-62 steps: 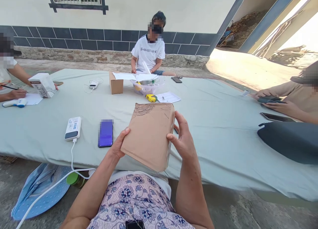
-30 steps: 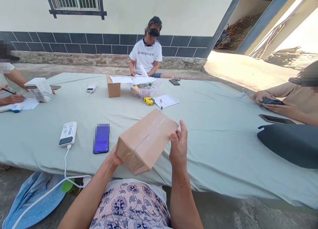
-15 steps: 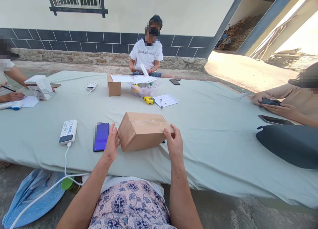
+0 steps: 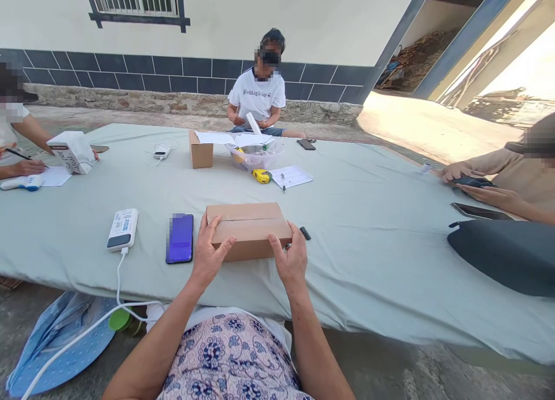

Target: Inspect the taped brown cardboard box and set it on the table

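Observation:
A closed brown cardboard box (image 4: 247,221) is in front of me at the near side of the cloth-covered table (image 4: 368,226), its long side toward me. My left hand (image 4: 210,250) grips its left end, with the thumb on the front top edge. At the other end, my right hand (image 4: 291,252) holds the right front corner, thumb on top. A small black object (image 4: 305,233) lies just right of the box. Left of my left hand is a phone (image 4: 180,239) with a blue screen. Farther left rests a white power bank (image 4: 122,229) with a cable plugged in.
Across the table stand a smaller open cardboard box (image 4: 201,151), a plastic basket (image 4: 255,157), a yellow tape measure (image 4: 262,176) and a paper sheet (image 4: 295,176). A dark bag (image 4: 503,255) lies at right. People sit at the far side, left and right.
The box has turned from a tilted, angled pose to lie squarer to me. Both hands have shifted their hold, thumbs now on its top front edge. More of the small black object shows.

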`<state>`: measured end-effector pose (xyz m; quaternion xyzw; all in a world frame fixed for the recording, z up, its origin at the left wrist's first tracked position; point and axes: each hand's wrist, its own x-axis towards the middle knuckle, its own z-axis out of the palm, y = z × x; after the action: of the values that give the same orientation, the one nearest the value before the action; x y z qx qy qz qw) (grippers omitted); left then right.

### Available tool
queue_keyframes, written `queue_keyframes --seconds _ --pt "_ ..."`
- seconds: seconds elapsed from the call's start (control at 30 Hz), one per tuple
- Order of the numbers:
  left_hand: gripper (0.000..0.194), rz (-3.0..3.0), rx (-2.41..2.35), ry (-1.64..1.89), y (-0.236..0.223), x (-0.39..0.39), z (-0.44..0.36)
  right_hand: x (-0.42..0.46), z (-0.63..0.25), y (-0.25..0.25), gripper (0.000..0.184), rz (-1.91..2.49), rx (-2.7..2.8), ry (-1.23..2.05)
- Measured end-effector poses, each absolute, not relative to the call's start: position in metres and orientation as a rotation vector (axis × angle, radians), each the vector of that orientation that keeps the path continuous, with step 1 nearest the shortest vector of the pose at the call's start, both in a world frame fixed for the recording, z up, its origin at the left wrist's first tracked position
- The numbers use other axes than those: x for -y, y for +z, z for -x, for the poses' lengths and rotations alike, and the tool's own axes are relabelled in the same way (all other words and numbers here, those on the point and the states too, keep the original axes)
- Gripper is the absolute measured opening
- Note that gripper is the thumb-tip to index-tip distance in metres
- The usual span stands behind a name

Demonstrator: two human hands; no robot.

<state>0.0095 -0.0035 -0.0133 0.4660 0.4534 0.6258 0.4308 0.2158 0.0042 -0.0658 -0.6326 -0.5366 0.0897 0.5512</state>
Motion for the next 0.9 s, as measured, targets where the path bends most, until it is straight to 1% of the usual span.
queue_keyframes --seconds 0.1,0.2,0.33,0.4,0.47,0.57,0.6,0.73,0.9 --pt "0.060 -1.202 -1.163 1.546 -0.016 -0.001 -0.007 -0.002 -0.214 -0.065 0.068 1.502 1.261 0.214" --pt "0.059 -1.285 -1.145 1.497 -0.015 -0.003 -0.007 0.000 -0.212 -0.062 0.072 1.523 1.230 0.224" --pt "0.058 -1.365 -1.070 1.486 -0.005 -0.014 -0.009 -0.001 -0.211 -0.050 0.070 1.506 1.177 0.172" --pt "0.063 -1.379 -1.031 1.502 -0.002 -0.027 -0.010 -0.008 -0.212 -0.045 0.069 1.483 1.154 0.125" --pt "0.074 -1.380 -0.978 1.523 -0.005 -0.043 -0.012 -0.018 -0.215 -0.044 0.069 1.470 1.142 0.091" --pt "0.089 -1.386 -1.004 1.497 -0.024 -0.065 -0.016 -0.036 -0.218 -0.056 0.073 1.485 1.141 0.098" --pt "0.091 -1.381 -1.017 1.474 -0.033 -0.071 -0.017 -0.041 -0.219 -0.062 0.074 1.495 1.141 0.118" --pt "0.091 -1.356 -0.991 1.506 -0.066 -0.083 -0.022 -0.050 -0.219 -0.085 0.077 1.512 1.119 0.184" --pt "0.084 -1.408 -1.001 1.527 -0.088 -0.082 -0.023 -0.052 -0.218 -0.098 0.077 1.508 1.105 0.199"
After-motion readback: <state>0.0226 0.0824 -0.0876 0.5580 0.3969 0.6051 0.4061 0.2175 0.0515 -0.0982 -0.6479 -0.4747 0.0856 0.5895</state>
